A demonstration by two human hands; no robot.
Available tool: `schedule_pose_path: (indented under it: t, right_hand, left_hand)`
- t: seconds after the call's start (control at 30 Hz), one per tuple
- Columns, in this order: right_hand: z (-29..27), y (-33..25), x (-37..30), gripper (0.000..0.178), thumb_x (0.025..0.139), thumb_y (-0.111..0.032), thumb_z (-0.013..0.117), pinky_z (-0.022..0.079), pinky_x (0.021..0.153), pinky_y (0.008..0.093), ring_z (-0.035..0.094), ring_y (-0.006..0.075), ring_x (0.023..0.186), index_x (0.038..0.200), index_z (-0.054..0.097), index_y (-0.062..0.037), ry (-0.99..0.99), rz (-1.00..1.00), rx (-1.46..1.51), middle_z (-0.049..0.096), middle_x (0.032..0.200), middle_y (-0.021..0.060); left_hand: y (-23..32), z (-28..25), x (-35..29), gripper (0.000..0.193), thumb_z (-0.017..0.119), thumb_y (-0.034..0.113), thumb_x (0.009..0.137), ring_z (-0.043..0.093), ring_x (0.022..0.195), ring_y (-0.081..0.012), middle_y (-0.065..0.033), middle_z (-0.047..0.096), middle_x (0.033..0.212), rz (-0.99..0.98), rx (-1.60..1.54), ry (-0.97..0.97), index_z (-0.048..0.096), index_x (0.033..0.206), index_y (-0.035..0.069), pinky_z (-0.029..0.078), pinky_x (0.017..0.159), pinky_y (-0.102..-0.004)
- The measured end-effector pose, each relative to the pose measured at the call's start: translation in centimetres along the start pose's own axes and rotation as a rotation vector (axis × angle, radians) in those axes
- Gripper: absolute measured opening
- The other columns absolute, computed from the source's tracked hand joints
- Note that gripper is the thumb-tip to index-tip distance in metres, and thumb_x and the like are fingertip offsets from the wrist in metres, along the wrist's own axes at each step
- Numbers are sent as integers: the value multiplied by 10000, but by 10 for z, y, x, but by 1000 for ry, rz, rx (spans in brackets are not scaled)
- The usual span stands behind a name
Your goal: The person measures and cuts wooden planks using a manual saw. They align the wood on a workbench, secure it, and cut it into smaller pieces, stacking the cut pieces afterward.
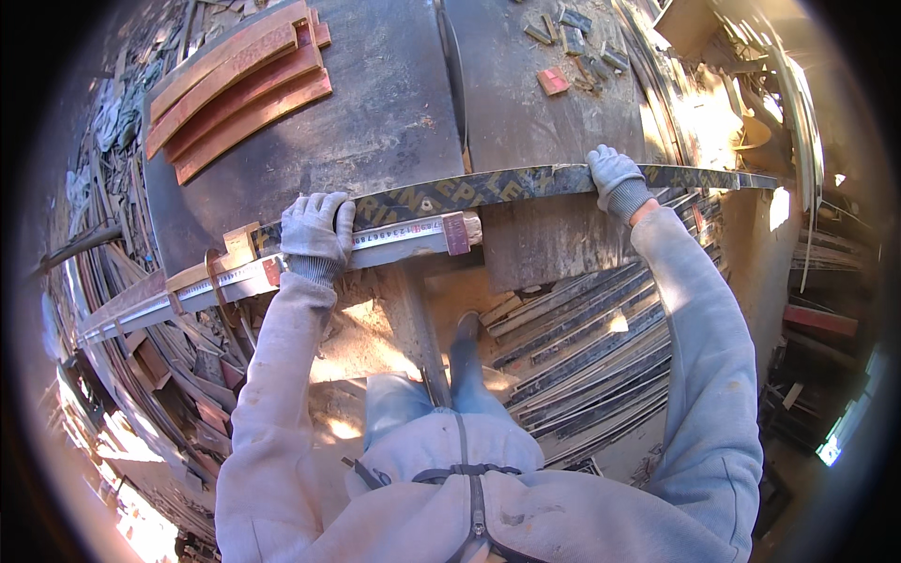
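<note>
A long, narrow dark plywood strip (507, 186) with yellow printing lies across the near edge of the dark worktable (394, 103). My left hand (317, 228), in a grey glove, is closed over the strip's left part, beside the ruled tape. Farther right, my right hand (617, 176), gloved too, wraps its fingers over the same strip. A white measuring tape (399, 233) runs along a metal rail below the strip, passing by my left hand. On the rail sit a reddish block (457, 234) and, left of my left hand, a small wooden block (241, 244).
Reddish boards (239, 80) are stacked at the table's far left. Small offcuts (582, 47) and a red piece (553, 81) lie at the far right. Many long strips (591, 338) are piled below right, and scrap wood (169, 375) crowds the left side.
</note>
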State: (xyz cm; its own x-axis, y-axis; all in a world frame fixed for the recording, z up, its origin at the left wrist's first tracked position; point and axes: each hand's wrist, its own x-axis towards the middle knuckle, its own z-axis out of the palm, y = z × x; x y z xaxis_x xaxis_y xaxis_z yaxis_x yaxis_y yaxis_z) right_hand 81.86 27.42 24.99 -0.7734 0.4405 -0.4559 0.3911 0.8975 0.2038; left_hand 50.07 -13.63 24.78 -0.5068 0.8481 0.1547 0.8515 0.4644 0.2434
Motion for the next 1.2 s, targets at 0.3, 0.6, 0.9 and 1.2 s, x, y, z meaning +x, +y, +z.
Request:
schedule_pose_path:
  t: [0.3, 0.6, 0.9, 1.2]
  right_hand:
    - [-3, -8, 0, 524, 698, -56, 821, 585, 962, 451, 658, 374, 1177, 1183, 629, -14, 40, 10, -18, 642, 1224, 213]
    - [-6, -11, -1, 523, 719, -75, 816, 586, 960, 457, 673, 387, 1158, 1194, 602, -32, 28, 45, 11, 642, 1215, 220]
    - [7, -7, 0, 487, 739, -69, 797, 592, 940, 474, 691, 401, 1114, 1181, 597, -33, 109, 47, 5, 649, 1184, 223]
    - [10, -7, 3, 509, 720, -81, 809, 587, 951, 489, 688, 412, 1137, 1187, 607, -41, 123, 70, 24, 659, 1198, 231]
  left_hand:
    - [1, -4, -1, 246, 614, 296, 1054, 674, 1107, -313, -80, 745, 1137, 64, -46, 13, 731, 1189, 127, 485, 1041, -475]
    - [0, -2, 1, 226, 615, 278, 1050, 666, 1076, -315, -79, 744, 1111, 53, -23, 14, 739, 1156, 121, 498, 977, -465]
    - [-2, 2, -2, 261, 583, 327, 1063, 673, 1068, -321, -82, 748, 1117, 38, -37, 3, 745, 1159, 145, 505, 970, -478]
    - [-5, 5, 0, 265, 584, 329, 1059, 664, 1075, -327, -87, 743, 1121, 12, -14, -31, 749, 1146, 142, 501, 972, -475]
